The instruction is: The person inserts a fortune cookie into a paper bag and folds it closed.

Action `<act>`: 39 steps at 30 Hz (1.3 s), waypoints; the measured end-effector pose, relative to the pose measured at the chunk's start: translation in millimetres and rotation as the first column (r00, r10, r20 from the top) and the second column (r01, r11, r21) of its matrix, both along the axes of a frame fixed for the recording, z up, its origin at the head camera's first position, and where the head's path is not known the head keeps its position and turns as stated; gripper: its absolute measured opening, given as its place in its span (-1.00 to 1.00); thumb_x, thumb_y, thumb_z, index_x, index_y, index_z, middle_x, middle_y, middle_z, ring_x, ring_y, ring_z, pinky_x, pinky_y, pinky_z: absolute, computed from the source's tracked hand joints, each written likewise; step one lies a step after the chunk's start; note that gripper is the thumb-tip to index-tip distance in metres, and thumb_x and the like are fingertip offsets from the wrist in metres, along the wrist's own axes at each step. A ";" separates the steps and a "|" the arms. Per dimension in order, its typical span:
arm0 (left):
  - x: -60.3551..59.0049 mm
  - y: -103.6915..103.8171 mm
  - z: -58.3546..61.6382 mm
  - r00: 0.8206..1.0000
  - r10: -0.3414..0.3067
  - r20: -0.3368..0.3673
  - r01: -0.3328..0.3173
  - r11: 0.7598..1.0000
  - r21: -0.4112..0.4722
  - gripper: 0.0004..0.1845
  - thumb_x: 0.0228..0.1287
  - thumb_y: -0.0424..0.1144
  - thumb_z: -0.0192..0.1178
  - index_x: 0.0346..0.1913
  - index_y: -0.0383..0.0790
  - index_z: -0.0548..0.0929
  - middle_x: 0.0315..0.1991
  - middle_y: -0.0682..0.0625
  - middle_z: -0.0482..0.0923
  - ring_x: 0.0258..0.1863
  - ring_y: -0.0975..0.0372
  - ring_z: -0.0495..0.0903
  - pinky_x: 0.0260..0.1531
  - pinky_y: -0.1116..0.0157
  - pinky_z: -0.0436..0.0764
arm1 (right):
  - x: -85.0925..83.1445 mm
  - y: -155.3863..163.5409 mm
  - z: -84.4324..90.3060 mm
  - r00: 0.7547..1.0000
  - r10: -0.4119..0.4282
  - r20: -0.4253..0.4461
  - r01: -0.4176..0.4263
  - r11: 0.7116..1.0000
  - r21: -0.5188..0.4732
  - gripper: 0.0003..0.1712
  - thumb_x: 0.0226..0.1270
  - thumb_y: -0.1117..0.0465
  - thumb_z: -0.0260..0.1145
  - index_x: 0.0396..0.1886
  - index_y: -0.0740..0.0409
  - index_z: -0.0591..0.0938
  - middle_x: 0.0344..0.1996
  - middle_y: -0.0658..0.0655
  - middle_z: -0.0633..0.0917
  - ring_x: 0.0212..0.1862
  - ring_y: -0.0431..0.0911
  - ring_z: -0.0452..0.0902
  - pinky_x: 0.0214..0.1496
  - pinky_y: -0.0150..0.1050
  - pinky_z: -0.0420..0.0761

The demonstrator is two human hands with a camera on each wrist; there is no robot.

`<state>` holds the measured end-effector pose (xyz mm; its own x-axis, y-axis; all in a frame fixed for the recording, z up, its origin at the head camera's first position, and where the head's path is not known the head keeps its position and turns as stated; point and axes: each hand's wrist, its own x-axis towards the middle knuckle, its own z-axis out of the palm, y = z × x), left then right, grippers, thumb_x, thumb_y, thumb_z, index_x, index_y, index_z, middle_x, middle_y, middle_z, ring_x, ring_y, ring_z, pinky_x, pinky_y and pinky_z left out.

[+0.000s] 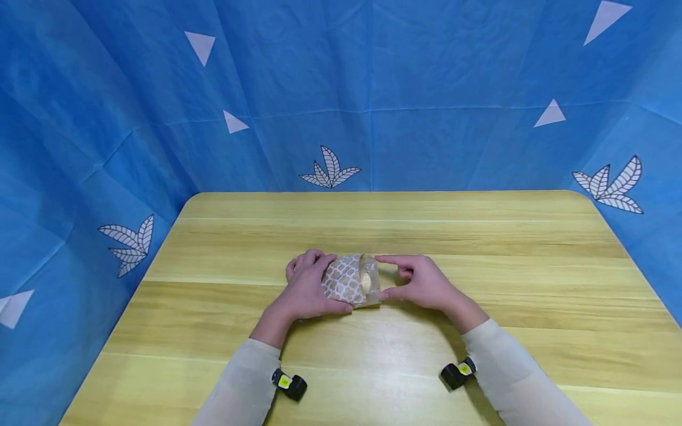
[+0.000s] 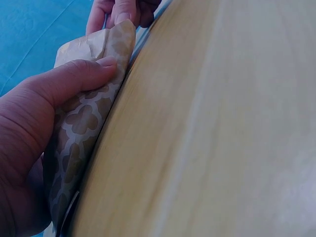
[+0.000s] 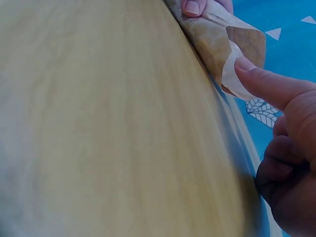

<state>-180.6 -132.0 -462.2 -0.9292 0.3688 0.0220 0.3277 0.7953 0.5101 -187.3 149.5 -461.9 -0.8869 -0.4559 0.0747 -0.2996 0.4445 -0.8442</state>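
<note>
Head view: patterned paper bag (image 1: 345, 283) between hands; left hand (image 1: 308, 290) grips it, right hand (image 1: 421, 283) pinches opening.

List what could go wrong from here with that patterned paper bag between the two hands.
1. The right hand pinches only the mouth edge of the paper bag with thumb and forefinger; that thin edge might tear or slip from the grip.
2. The pale item sits right at the open mouth and could slide out onto the table.
3. The left hand may crumple the bag.
</note>
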 end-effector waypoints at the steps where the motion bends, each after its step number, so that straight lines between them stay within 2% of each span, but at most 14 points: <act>1: 0.1 -0.1 -0.1 1.000 0.001 0.001 -0.001 1.000 -0.002 0.19 -0.37 0.37 0.55 0.41 -0.14 0.41 0.19 -0.07 0.29 0.18 0.02 0.22 0.28 -0.10 -0.08 | -0.5 -0.7 -0.1 1.000 0.002 0.003 -0.002 1.000 -0.002 -0.20 -0.08 0.10 0.69 0.26 -0.02 0.64 -0.69 -0.13 0.13 -0.58 -0.22 0.06 -0.30 -0.22 0.39; 10: 0.0 -0.9 -0.4 1.000 0.002 0.008 -0.002 1.000 0.005 0.19 -0.37 0.38 0.54 0.41 -0.13 0.41 0.19 -0.06 0.28 0.17 0.04 0.22 0.28 -0.10 -0.08 | -4.5 -9.6 -0.6 1.000 0.017 0.003 -0.017 1.000 -0.007 -0.20 -0.10 0.06 0.70 0.24 0.02 0.65 -0.69 -0.12 0.21 -0.58 -0.22 0.13 -0.34 -0.24 0.40; 15: -0.2 -0.9 0.1 1.000 0.003 0.009 -0.003 1.000 -0.001 0.19 -0.37 0.38 0.54 0.42 -0.12 0.40 0.19 -0.05 0.27 0.17 0.05 0.21 0.28 -0.09 -0.08 | -6.2 -14.6 -2.3 1.000 0.022 -0.009 -0.022 1.000 -0.016 -0.19 -0.12 0.05 0.71 0.24 0.03 0.66 -0.69 -0.12 0.20 -0.58 -0.22 0.14 -0.37 -0.26 0.38; 20: 0.1 -0.5 1.9 1.000 0.008 0.011 -0.008 1.000 -0.001 0.20 -0.36 0.39 0.54 0.43 -0.12 0.40 0.20 -0.06 0.27 0.17 0.04 0.21 0.28 -0.09 -0.07 | -8.1 -20.0 -4.1 0.999 0.034 -0.004 -0.034 0.999 -0.011 -0.20 -0.10 0.06 0.70 0.25 -0.05 0.65 -0.69 -0.11 0.19 -0.59 -0.22 0.13 -0.46 -0.30 0.29; 25: 0.4 -0.4 3.3 1.000 0.010 0.006 -0.010 1.000 0.006 0.20 -0.35 0.38 0.55 0.44 -0.12 0.39 0.20 -0.05 0.27 0.16 0.03 0.21 0.28 -0.10 -0.08 | -9.1 -23.7 -3.9 0.999 0.048 -0.004 -0.048 0.999 -0.017 -0.22 -0.06 0.10 0.69 0.25 -0.01 0.65 -0.68 -0.12 0.16 -0.59 -0.21 0.10 -0.43 -0.29 0.30; 31: 1.2 -0.1 3.6 1.000 0.010 0.004 -0.010 1.000 0.024 0.19 -0.36 0.35 0.57 0.42 -0.14 0.41 0.18 -0.06 0.27 0.16 0.02 0.23 0.27 -0.09 -0.07 | -7.2 -20.4 -1.4 0.999 0.016 0.031 -0.014 0.999 -0.038 -0.19 -0.11 0.06 0.70 0.25 0.00 0.65 -0.70 -0.11 0.18 -0.60 -0.20 0.11 -0.45 -0.28 0.32; 39: 1.0 -0.6 1.9 1.000 0.012 -0.001 -0.012 1.000 0.026 0.20 -0.37 0.36 0.56 0.43 -0.12 0.41 0.18 -0.05 0.27 0.16 0.03 0.23 0.27 -0.09 -0.06 | -5.8 -14.9 -3.2 1.000 -0.021 0.016 0.021 1.000 -0.020 -0.22 -0.12 0.05 0.71 0.20 0.04 0.68 -0.72 -0.13 0.15 -0.60 -0.21 0.09 -0.41 -0.27 0.36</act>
<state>-179.6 -132.6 -460.3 -0.9335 0.3571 0.0326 0.3191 0.7857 0.5300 -193.1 134.6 -465.1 -0.8975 -0.4354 0.0696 -0.2766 0.4331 -0.8579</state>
